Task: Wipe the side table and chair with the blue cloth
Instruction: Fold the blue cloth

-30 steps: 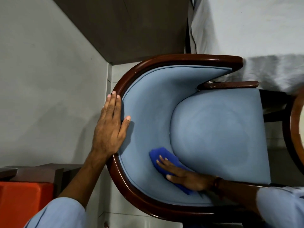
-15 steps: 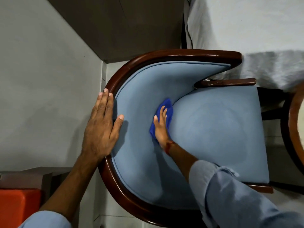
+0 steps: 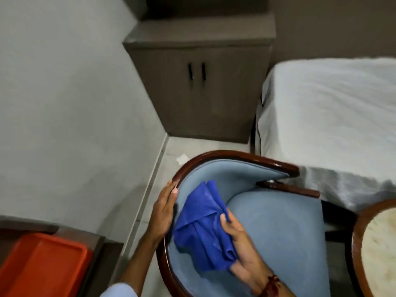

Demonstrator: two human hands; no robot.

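Inside the curved back of the chair (image 3: 278, 228), the right hand (image 3: 240, 249) is holding the blue cloth (image 3: 201, 228), with the thumb lying over one fold and the fingers closing under the bunched lower part. The cloth is hanging loose and crumpled against the light blue padding, just beside the seat cushion. The left hand (image 3: 164, 211) is resting on the dark wooden rim of the chair, fingers together and curling over the edge, and it seems to be steadying the chair. The cloth is looking thin, soft and very light, so it is likely folding and slipping easily; I think it is better to gather it into a flat pad under the palm than to hold it by one corner. The padding is probably giving a little under pressure, while the polished wood rim is hard and smooth. At the right edge, a round table (image 3: 360, 232) with a pale top is standing near the chair, and I cannot tell if it is already wiped. A bed (image 3: 332, 116) and a cabinet (image 3: 203, 93) are standing behind.
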